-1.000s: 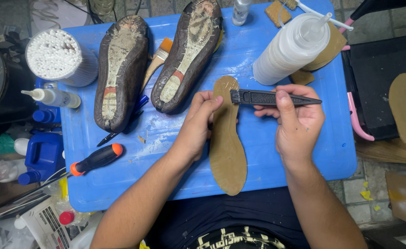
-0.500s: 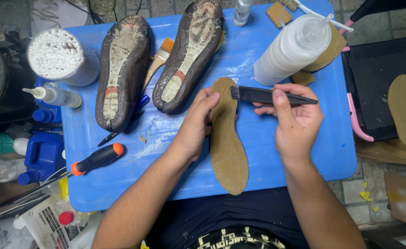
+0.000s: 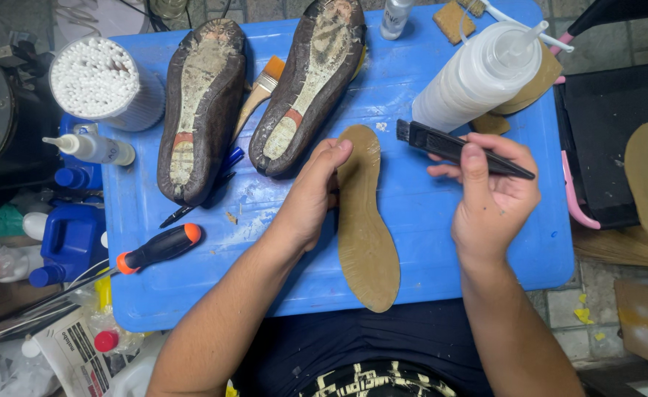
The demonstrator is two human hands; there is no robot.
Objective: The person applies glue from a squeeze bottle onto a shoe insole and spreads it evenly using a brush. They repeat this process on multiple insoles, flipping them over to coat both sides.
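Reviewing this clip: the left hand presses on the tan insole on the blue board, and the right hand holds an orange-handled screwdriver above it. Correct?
Not quite. In the head view the right hand holds a black utility knife, not a screwdriver; the orange-handled screwdriver lies untouched on the blue board. The left hand does press on the tan insole.

On the blue table (image 3: 191, 294) in front of you lie two worn shoes sole-up, the left shoe (image 3: 200, 106) and the right shoe (image 3: 310, 81), with a paintbrush (image 3: 259, 92) between them. A tub of cotton swabs (image 3: 103, 81) stands at the far left corner, a white squeeze bottle (image 3: 478, 77) lies at the far right. An orange-and-black screwdriver (image 3: 158, 248) rests near the left edge. A second tan insole (image 3: 647, 176) lies on the black surface off to your right.
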